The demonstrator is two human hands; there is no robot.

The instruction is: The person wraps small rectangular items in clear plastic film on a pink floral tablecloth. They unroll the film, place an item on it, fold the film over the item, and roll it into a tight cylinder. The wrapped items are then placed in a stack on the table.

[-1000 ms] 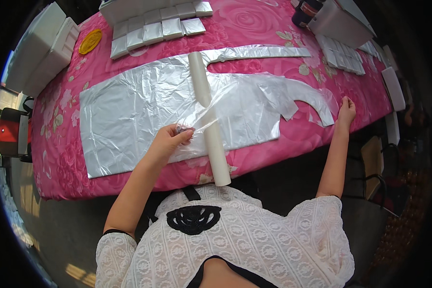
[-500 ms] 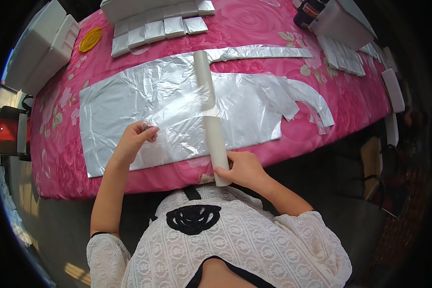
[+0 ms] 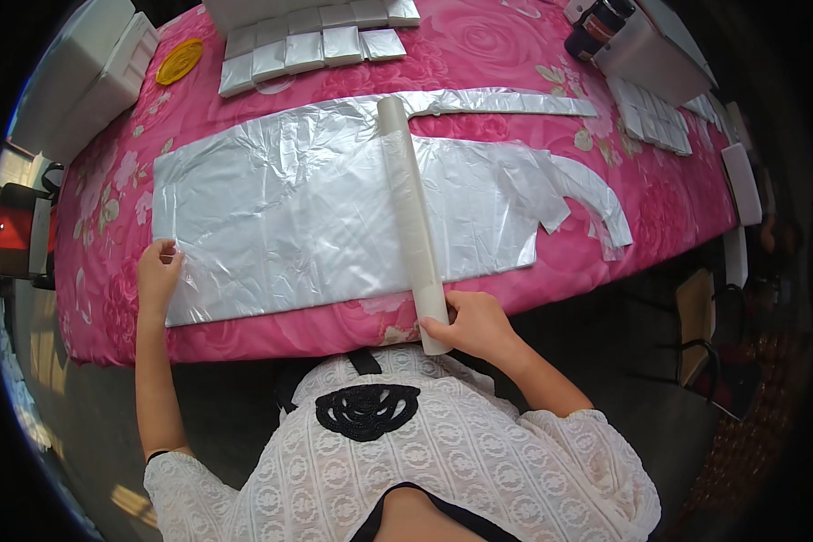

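The silvery plastic sheet (image 3: 271, 217) lies spread over the near half of the table, its body to the left and two strap-like parts, a far strap (image 3: 515, 101) and a curved near strap (image 3: 596, 190), reaching right. A pale tube (image 3: 413, 208) lies across it from far to near, its near end jutting past the sheet's near edge. Clear film seems to cover the tube's middle, while the far tip looks bare.

The right hand (image 3: 475, 325) is wrapped around the tube's near end. The left hand (image 3: 159, 278) has its fingers pinched together at the sheet's left edge, seemingly on the film.

As far as can be judged, the top layer is drawn out nearly to the left edge and lies fairly flat, with some wrinkles. The sheet is not yet folded small, and the tube is not yet off it.

Beyond, folded packets (image 3: 305, 52) stand in rows at the far left, looking finished; more silvery packets (image 3: 649, 116) lie at the far right. A yellow disc (image 3: 179, 61) sits far left on the pink floral tablecloth (image 3: 497, 63).
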